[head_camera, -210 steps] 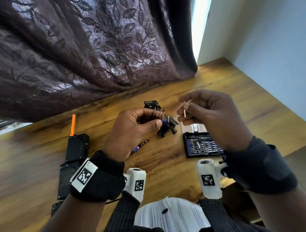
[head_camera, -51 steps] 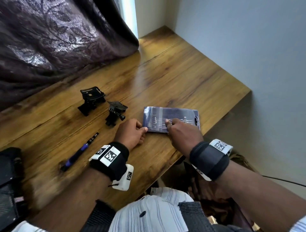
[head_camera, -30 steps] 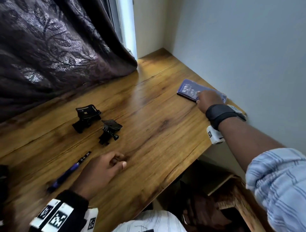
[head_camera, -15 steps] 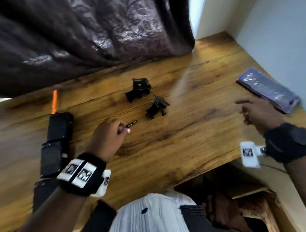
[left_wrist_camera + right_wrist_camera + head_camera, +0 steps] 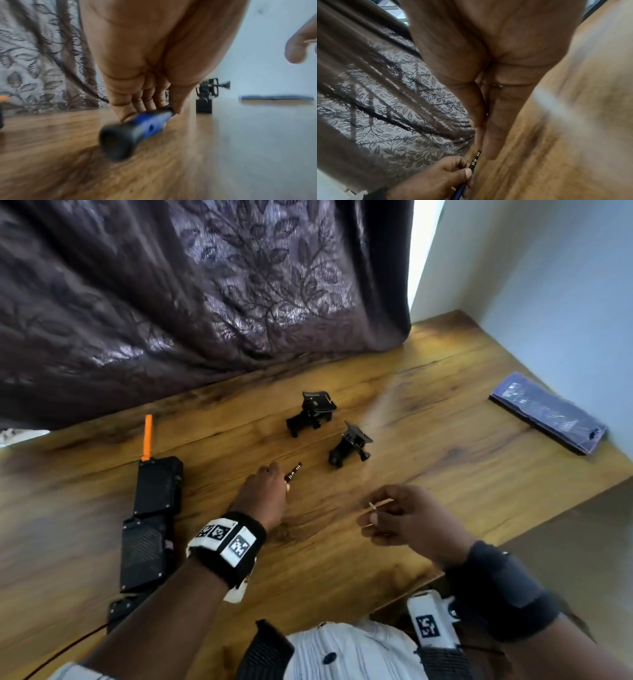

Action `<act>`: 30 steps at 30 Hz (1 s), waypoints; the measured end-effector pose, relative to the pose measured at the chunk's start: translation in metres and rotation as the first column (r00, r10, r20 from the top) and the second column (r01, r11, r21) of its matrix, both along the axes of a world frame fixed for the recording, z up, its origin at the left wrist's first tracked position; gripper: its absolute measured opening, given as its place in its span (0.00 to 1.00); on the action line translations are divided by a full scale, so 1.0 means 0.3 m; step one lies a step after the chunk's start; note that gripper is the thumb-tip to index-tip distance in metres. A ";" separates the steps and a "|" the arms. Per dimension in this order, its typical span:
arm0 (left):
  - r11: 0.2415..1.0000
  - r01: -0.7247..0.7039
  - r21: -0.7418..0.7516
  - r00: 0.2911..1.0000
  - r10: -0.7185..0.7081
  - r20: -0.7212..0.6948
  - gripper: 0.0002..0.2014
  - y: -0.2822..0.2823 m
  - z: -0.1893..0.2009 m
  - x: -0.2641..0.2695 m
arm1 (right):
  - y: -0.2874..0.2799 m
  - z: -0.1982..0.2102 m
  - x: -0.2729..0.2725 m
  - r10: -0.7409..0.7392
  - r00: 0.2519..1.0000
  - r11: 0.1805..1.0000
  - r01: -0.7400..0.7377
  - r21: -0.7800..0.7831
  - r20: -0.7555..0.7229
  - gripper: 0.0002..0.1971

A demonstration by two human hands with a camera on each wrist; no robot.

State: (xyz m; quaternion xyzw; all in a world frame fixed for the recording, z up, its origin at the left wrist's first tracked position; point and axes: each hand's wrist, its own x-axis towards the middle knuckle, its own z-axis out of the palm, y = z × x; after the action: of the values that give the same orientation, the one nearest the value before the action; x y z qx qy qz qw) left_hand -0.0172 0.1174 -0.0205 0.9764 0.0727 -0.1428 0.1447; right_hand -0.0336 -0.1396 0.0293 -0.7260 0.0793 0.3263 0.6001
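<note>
The screwdriver handle (image 5: 137, 129), blue with a black end cap, lies low over the worktop (image 5: 445, 474) just left of the frame's centre. The left hand (image 5: 262, 494) has its fingers and thumb curled round it. Its metal chuck pokes out past the fingertips towards the upper right. Whether the handle is lifted clear of the wood cannot be told.

The bit (image 5: 378, 504), a thin pale shaft, sits in the lower middle of the frame, above the worktop. The right hand (image 5: 411, 518) pinches it between thumb and forefinger, with the other fingers loosely bent. Bit and chuck are near each other but apart.

By the look of it, a bit has been chosen and both parts are in hand. Seating the bit in the chuck is left to do, and any screw work on the camera mounts (image 5: 313, 412) comes after that.

- **Screwdriver handle:** one.
- **Bit in the fingers:** one.
- **Camera mounts:** two, black, standing side by side just above centre and not touching.
- **Bit case (image 5: 548, 412):** one, flat and closed, at the right edge by the wall.
- **Black radio-like unit (image 5: 156, 491):** one, with one orange antenna (image 5: 148, 436), at left.
- **Curtain (image 5: 171, 285):** one, with a leaf pattern, across the top of the frame.
</note>
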 end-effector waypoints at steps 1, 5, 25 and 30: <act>0.994 -0.034 -0.104 0.999 0.036 0.011 0.09 0.016 0.017 -0.005 | 0.026 0.015 0.003 0.005 1.000 1.000 -0.005 0.000 0.022 0.04; 0.770 -0.143 -0.622 0.965 0.248 0.085 0.09 0.091 0.125 -0.042 | 0.135 0.086 0.033 -0.011 0.977 1.000 0.015 -0.019 0.213 0.04; 0.339 0.403 -0.850 0.834 0.246 0.493 0.11 0.191 0.506 -0.226 | 0.486 0.531 0.006 -0.162 0.727 0.907 -0.157 0.392 0.667 0.07; 0.350 0.410 -0.842 0.830 0.241 0.504 0.15 0.193 0.506 -0.232 | 0.475 0.529 0.000 -0.100 0.718 0.929 -0.180 0.322 0.689 0.07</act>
State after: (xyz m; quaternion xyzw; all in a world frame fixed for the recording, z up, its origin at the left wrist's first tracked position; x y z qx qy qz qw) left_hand -0.0866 0.1754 0.1314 0.7146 -0.1202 0.1206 0.6785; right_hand -0.0335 0.0030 0.1879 -0.6713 -0.2299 0.0521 0.7027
